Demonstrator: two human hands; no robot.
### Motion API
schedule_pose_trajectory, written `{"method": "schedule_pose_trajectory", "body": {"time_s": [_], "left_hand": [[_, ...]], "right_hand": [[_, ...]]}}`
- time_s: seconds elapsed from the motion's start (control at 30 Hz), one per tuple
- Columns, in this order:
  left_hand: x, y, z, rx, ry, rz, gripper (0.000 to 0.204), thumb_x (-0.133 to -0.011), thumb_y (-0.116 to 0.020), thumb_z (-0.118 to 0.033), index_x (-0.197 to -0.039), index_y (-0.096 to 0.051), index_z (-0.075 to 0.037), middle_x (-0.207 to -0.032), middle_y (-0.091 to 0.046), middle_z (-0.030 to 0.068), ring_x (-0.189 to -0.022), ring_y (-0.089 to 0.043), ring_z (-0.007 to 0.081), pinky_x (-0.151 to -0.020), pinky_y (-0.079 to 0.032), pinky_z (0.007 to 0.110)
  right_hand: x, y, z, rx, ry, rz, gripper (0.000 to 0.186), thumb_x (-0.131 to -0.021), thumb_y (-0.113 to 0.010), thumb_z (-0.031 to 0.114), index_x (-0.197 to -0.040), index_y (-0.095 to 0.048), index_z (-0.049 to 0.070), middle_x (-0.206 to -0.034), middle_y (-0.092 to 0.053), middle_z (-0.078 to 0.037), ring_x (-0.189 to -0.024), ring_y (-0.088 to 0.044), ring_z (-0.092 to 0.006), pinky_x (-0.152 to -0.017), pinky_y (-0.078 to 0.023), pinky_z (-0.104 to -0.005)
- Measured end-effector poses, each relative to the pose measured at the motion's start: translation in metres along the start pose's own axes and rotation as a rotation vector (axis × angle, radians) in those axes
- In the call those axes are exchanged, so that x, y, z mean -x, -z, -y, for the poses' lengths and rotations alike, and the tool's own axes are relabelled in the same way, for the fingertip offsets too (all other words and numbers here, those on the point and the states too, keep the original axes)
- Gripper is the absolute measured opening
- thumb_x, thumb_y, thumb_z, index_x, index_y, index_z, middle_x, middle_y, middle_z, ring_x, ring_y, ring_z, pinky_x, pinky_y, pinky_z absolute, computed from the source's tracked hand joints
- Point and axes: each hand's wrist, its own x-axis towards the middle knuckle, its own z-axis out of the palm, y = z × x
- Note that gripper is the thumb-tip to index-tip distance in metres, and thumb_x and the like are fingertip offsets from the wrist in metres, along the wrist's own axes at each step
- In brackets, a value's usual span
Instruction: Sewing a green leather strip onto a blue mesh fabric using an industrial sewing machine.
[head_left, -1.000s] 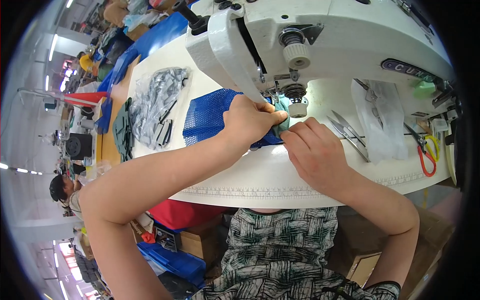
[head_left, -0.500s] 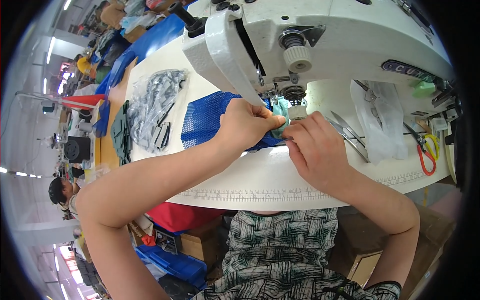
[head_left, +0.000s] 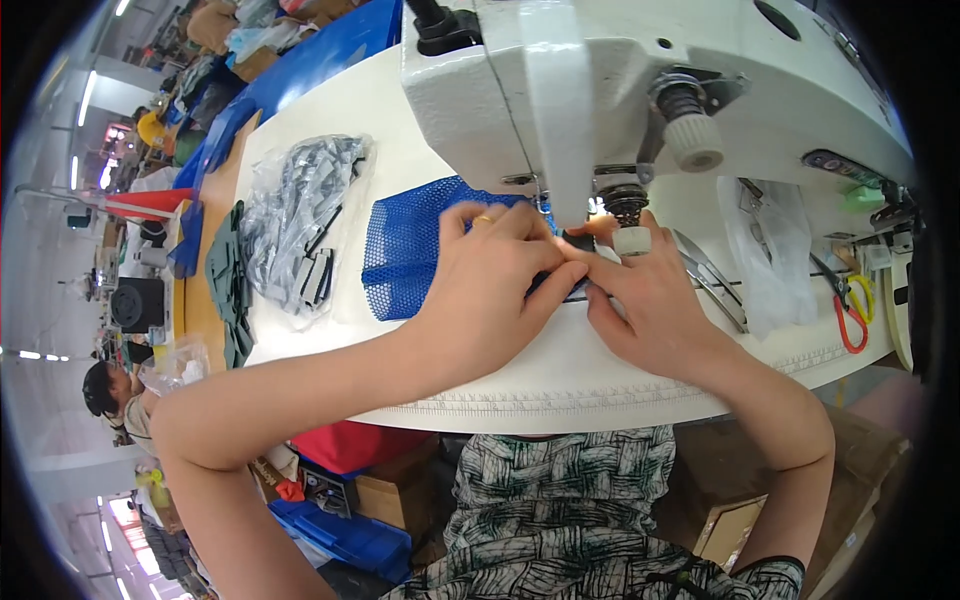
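Note:
Blue mesh fabric (head_left: pixel 400 250) lies on the white sewing table, its right end running under my hands beside the sewing machine (head_left: pixel 450 95). My left hand (head_left: pixel 490 275) is closed on the fabric's edge, thumb reaching toward the other hand's fingertips. A small dark piece (head_left: pixel 578 241) shows at the fingers of my right hand (head_left: pixel 645 305), which are bent around it just below the machine's tension spring. Both hands meet close to the needle area, which is largely hidden by the machine's white arm and my fingers.
Left of the fabric lie a clear bag of grey strips (head_left: pixel 305 220) and stacked dark green pieces (head_left: pixel 230 285). Metal tweezers (head_left: pixel 715 290), a white plastic bag (head_left: pixel 775 260) and red-and-yellow-handled scissors (head_left: pixel 850 315) lie right. A printed ruler (head_left: pixel 520 402) follows the near edge.
The view has shifted, so the machine appears further right. My hands have drawn together, the left thumb now by the right fingers. The teal piece is hidden, and a dark piece shows.

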Motion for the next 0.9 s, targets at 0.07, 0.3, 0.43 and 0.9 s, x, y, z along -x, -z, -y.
{"method": "schedule_pose_trajectory", "body": {"time_s": [0.07,0.3,0.43,0.9], "left_hand": [[0.002,-0.001,0.012,-0.019,-0.072,-0.053,0.019,-0.102,-0.069,-0.024,-0.101,-0.078,-0.007,-0.107,-0.069,0.0075,-0.109,-0.063,0.0256,-0.107,-0.035,0.052],[0.012,-0.024,0.046,-0.061,-0.264,-0.194,0.027,-0.099,-0.073,-0.025,-0.119,-0.078,-0.009,-0.121,-0.066,0.0079,-0.12,-0.06,0.027,-0.115,-0.032,0.052],[0.016,-0.036,0.044,-0.02,-0.21,-0.249,0.028,-0.097,-0.075,-0.025,-0.12,-0.078,-0.009,-0.12,-0.065,0.008,-0.114,-0.06,0.0272,-0.107,-0.036,0.05],[0.015,-0.029,0.038,0.021,-0.162,-0.178,0.023,-0.096,-0.077,-0.024,-0.113,-0.083,-0.01,-0.101,-0.055,0.0074,-0.094,-0.053,0.024,-0.083,-0.035,0.04]], "right_hand": [[0.003,0.004,0.002,0.012,0.024,0.039,0.04,-0.082,-0.068,0.007,-0.121,-0.075,0.007,-0.125,-0.061,-0.013,-0.121,-0.052,-0.0383,-0.096,-0.045,-0.0513],[0.008,0.007,0.001,-0.076,0.035,0.032,0.043,-0.081,-0.072,0.007,-0.124,-0.077,0.009,-0.124,-0.07,-0.006,-0.116,-0.056,-0.0382,-0.094,-0.046,-0.0501],[0.008,0.001,0.003,0.068,-0.002,-0.114,0.043,-0.078,-0.075,0.009,-0.122,-0.077,0.01,-0.128,-0.072,-0.006,-0.116,-0.058,-0.0382,-0.092,-0.047,-0.05],[0.007,0.004,0.006,0.276,0.02,-0.043,0.046,-0.076,-0.078,0.017,-0.122,-0.076,0.013,-0.129,-0.072,-0.005,-0.115,-0.06,-0.037,-0.095,-0.047,-0.05]]}}
